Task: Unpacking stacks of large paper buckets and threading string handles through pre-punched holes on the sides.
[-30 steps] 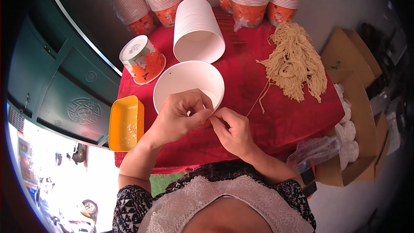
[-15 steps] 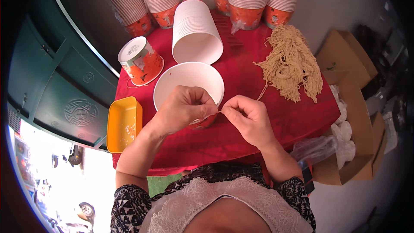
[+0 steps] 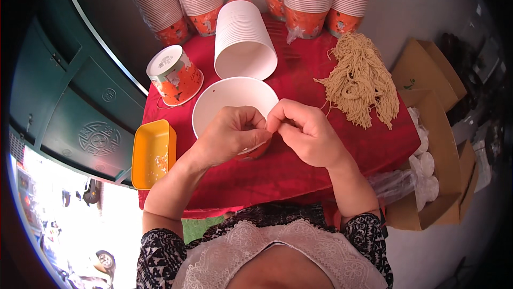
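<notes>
Over the near rim of an upright white paper bucket (image 3: pixel 208 102) with an orange outside, my two hands meet fingertip to fingertip. My left hand (image 3: pixel 234 135) is closed in a pinch, and my right hand (image 3: pixel 312 135) pinches right against it. The fingers hide most of the thin tan string they hold. To the right lies a loose bundle of tan strings (image 3: pixel 358 83), with a strand trailing toward my right hand. Behind the upright bucket, a nested stack of white buckets (image 3: pixel 246 32) lies on its side, mouth toward me.
An upside-down orange bucket (image 3: pixel 179 80) stands at the left, a string by its rim. A yellow tray (image 3: pixel 138 155) with small white bits sits at the table's left edge. Wrapped bucket stacks (image 3: pixel 307 0) line the back. An open cardboard box (image 3: pixel 446 144) stands right of the red-covered table (image 3: pixel 214 195).
My right hand has moved up and left, its fingertips now against those of my left hand. The short piece of string visible between them earlier is now hidden. My left hand has barely moved.
</notes>
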